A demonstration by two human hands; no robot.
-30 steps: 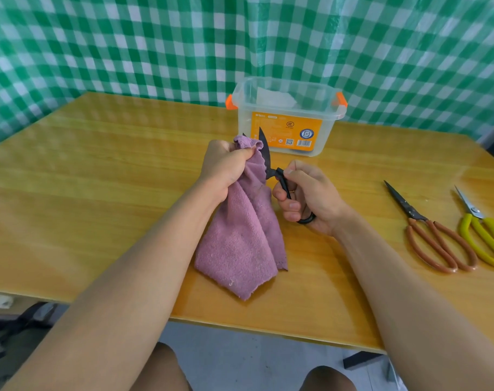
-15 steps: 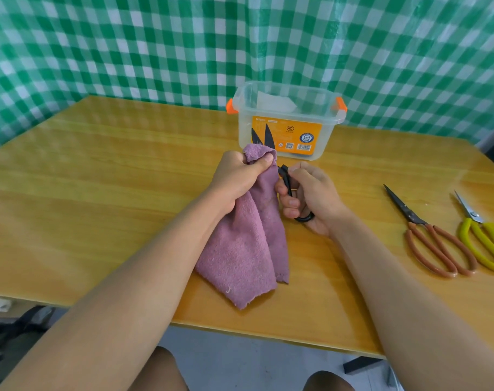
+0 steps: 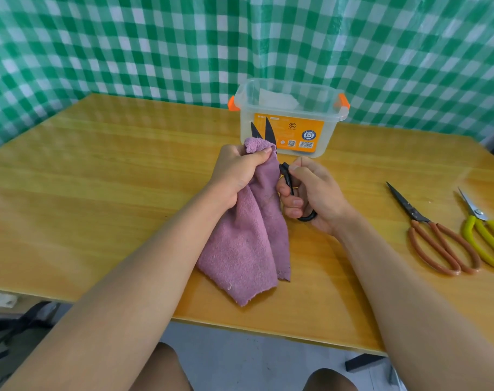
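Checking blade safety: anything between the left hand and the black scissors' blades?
Yes, the cloth: the left hand grips it round the black scissors, whose blade tips stick out above. The right hand holds the handles bare.

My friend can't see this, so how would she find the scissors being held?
Look at the wooden table, just in front of the clear box with the orange label. The black scissors are there, in the right hand, blades poking up out of the purple cloth. The orange-handled scissors and yellow-handled scissors lie flat to the right.
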